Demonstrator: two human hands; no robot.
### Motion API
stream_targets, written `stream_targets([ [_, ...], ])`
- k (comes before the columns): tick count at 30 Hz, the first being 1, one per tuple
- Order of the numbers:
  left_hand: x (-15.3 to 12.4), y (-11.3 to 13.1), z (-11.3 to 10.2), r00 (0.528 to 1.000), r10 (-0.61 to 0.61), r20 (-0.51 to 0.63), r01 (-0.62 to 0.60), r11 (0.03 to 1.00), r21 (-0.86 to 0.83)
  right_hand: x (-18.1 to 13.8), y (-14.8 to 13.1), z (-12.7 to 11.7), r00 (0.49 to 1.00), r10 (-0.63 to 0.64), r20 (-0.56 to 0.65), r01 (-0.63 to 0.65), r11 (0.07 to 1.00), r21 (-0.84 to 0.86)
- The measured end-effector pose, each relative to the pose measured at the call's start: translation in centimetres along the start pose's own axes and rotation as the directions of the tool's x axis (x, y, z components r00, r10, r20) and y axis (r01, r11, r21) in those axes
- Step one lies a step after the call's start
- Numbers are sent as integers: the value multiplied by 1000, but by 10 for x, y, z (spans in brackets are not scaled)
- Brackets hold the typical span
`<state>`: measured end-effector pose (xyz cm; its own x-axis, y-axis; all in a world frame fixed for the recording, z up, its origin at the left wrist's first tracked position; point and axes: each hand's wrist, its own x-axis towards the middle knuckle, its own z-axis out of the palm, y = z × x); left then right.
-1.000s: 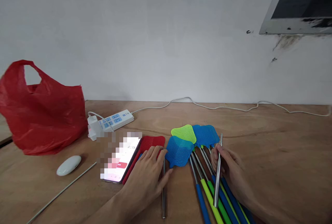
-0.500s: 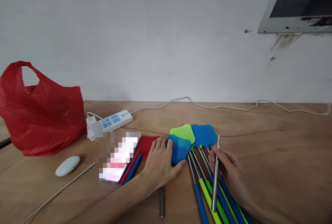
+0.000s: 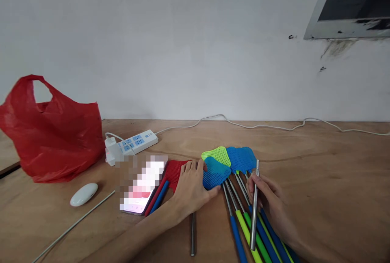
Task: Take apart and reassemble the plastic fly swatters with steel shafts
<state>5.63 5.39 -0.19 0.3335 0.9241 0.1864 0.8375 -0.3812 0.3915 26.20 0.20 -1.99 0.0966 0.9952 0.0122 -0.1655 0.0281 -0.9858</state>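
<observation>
My right hand (image 3: 269,200) grips a slim metal tube (image 3: 254,218) between thumb and fingers, tilted over several fly swatter handles. My left hand (image 3: 191,184) rests palm down, thumb spread to the right, between a red fly swatter head (image 3: 176,173) and a blue fly swatter head (image 3: 216,171). It partly covers the red mesh, and its thumb points towards the blue one. Below my left palm, another metal tube (image 3: 192,236) lies on the table, its upper end hidden. A yellow-green swatter head (image 3: 217,156) and a further blue head (image 3: 242,159) overlap behind. Their handles fan towards me.
A phone (image 3: 143,190) with a lit screen lies left of red and blue handles (image 3: 160,198). Further left are a white mouse (image 3: 84,194), a power strip (image 3: 138,143), a red plastic bag (image 3: 57,133) and a pale cable (image 3: 74,225). Another cord (image 3: 258,127) runs along the wall.
The blue swatter head by my left hand has slid slightly right, away from my index finger. My right hand still holds the metal tube. The whole view has shifted a little.
</observation>
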Motion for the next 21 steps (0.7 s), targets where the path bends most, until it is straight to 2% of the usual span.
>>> stream_targets([
  [3,1,-1,-1,1000,-18,9,19,998,-64,0,0,-1,1000,-9,4,9,1000,-14],
  [10,7,-6,1,999,-37,11,38,997,-71,0,-1,1,1000,-7,-22,7,1000,-6],
  [21,8,-5,3,999,21,-48,-29,987,-160,0,-2,2,1000,-7,-29,7,1000,26],
])
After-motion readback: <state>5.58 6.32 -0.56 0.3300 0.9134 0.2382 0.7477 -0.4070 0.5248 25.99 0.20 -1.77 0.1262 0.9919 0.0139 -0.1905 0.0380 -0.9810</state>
